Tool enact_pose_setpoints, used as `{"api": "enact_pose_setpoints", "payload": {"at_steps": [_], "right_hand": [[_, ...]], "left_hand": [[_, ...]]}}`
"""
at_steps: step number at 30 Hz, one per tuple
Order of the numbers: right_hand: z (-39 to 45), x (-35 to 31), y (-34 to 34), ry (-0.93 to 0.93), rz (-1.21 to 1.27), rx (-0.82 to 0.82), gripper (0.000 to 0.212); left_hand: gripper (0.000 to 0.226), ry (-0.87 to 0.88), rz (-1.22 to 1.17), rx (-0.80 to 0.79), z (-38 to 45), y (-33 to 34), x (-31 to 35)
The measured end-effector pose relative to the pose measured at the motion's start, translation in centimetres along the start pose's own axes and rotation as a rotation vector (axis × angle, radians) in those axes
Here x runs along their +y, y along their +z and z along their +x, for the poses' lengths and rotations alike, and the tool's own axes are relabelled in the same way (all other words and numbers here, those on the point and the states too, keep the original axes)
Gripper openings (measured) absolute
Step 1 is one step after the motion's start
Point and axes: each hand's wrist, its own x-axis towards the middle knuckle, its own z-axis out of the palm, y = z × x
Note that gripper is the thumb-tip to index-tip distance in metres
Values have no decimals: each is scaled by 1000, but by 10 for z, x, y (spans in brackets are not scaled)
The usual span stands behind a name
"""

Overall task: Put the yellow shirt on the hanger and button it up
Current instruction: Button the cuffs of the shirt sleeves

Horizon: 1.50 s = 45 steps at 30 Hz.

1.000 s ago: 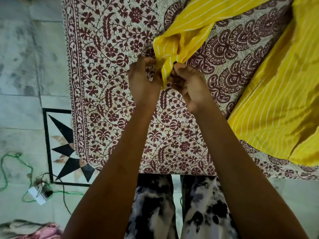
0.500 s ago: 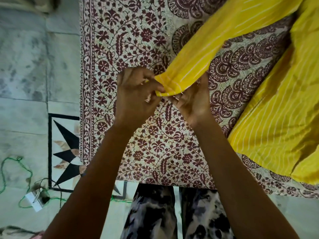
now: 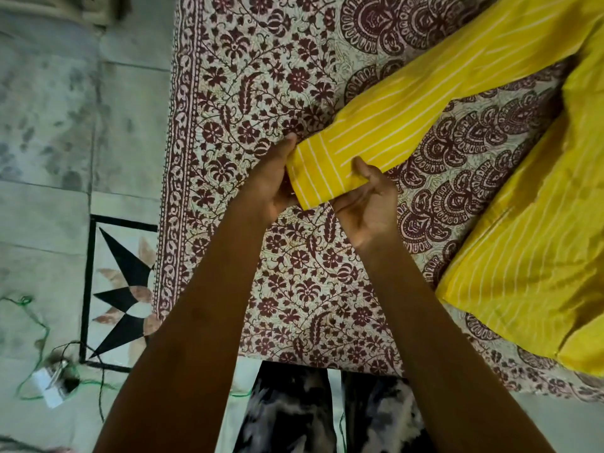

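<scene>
The yellow shirt [image 3: 529, 256] with thin white stripes lies on a patterned bedsheet [image 3: 294, 289] at the right. One sleeve [image 3: 408, 116] stretches from the upper right down to the middle. Its cuff [image 3: 320, 171] sits flat between my two hands. My left hand [image 3: 271, 181] grips the cuff's left edge. My right hand [image 3: 369, 201] holds its lower right corner, thumb on top of the fabric. No hanger is in view.
The maroon floral bedsheet covers the bed, whose edge runs down the left side. Beyond it is a marble floor [image 3: 49, 158] with a black star inlay [image 3: 121, 295]. A white adapter [image 3: 52, 384] with green and black cords lies on the floor at lower left.
The bunched cuff has been pulled straight and now lies flat between my hands. My hands have moved slightly apart along the cuff's end.
</scene>
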Motion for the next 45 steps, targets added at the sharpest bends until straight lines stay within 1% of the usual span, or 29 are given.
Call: {"api": "enact_pose_setpoints", "payload": {"at_steps": [1, 3, 5, 6, 8, 9, 11, 12, 14, 16, 18, 21, 23, 25, 27, 31, 34, 37, 38, 41, 42, 44, 45], "right_hand": [[-1, -1, 1, -11, -4, -14, 13], [1, -2, 3, -43, -112, -23, 9], [7, 3, 4, -94, -289, 30, 5], [11, 6, 5, -116, -361, 78, 8], [18, 13, 12, -160, -442, 192, 19], [22, 16, 16, -166, -476, 233, 22], [34, 26, 18, -186, -575, 330, 29], [40, 31, 16, -198, -667, 383, 32], [51, 37, 10, -253, -864, 457, 34], [57, 38, 7, -306, -1024, 451, 24], [58, 35, 4, -343, -1153, 428, 22], [52, 28, -2, -394, -1190, 398, 19], [48, 24, -11, -442, -1189, 381, 15], [44, 18, -20, -483, -1184, 353, 11], [38, 6, -29, -494, -1132, 296, 8], [20, -47, -51, -558, -1066, 245, 18], [14, -98, -79, -648, -1122, 221, 25], [9, -161, -112, -742, -1094, 240, 45], [2, -189, -126, -782, -1110, 262, 47], [-10, -250, -160, -864, -1136, 283, 43], [-15, -279, -177, -882, -1122, 303, 42], [-17, -312, -194, -882, -1113, 330, 43], [-18, -328, -203, -883, -1119, 341, 44]], "left_hand": [[33, 13, -47, -36, -1, -2, 4], [19, 140, -156, -42, -3, -7, 10], [23, 371, -219, 69, -4, -13, 17], [26, 514, -189, 155, -4, -17, 20], [31, 768, -3, 313, 4, -24, 22], [30, 855, 131, 364, 10, -27, 21], [26, 958, 382, 435, 24, -30, 18], [23, 991, 477, 462, 31, -32, 17], [20, 1009, 664, 505, 47, -37, 15], [21, 978, 811, 502, 59, -40, 14], [25, 984, 885, 486, 64, -43, 16], [31, 1000, 1021, 585, 56, -47, 24], [32, 1012, 1036, 638, 47, -46, 27], [29, 1021, 1021, 636, 37, -40, 26], [24, 1045, 1018, 591, 27, -22, 21], [16, 1105, 982, 482, 19, 39, 7], [20, 1106, 1005, 440, 18, 95, -5], [20, 1093, 1016, 423, 15, 161, -16], [20, 1097, 1020, 403, 13, 191, -18], [26, 1133, 1033, 346, 17, 259, -21], [30, 1152, 1037, 307, 19, 294, -21], [37, 1183, 1031, 281, 22, 340, -14], [37, 1195, 1023, 280, 23, 363, -12]]}}
